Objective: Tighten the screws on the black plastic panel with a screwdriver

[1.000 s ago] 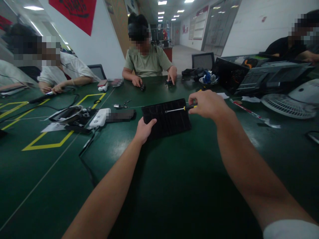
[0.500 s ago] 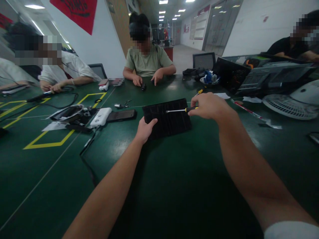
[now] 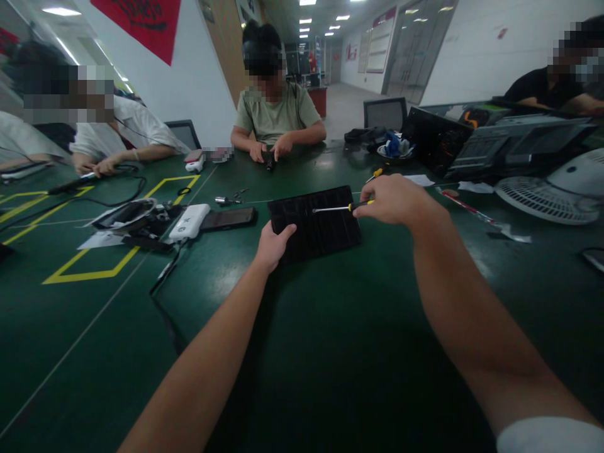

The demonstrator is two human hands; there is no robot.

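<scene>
At the centre of the frame, the black case (image 3: pixel 330 234) seems already opened, and its left edge is held by the left hand (image 3: pixel 276 244). Over it, the screwdriver (image 3: pixel 334 209) is pinched by the right hand (image 3: pixel 394 198), not yet released; whether the case is touched cannot be told.

We see black case (image 3: pixel 328 229); screwdriver (image 3: pixel 340 208) with silver shaft (image 3: pixel 329 209), black-and-yellow handle (image 3: pixel 362 204). We have dark green tabletop (image 3: pixel 330 340), yellow tape outlines (image 3: pixel 92 275) on it. We note white device (image 3: pixel 189 223), black phone (image 3: pixel 229 218), white fan (image 3: pixel 547 200), red poster (image 3: pixel 153 39) with black lettering (image 3: pixel 144 24), pale olive shirt (image 3: pixel 280 113).
</scene>
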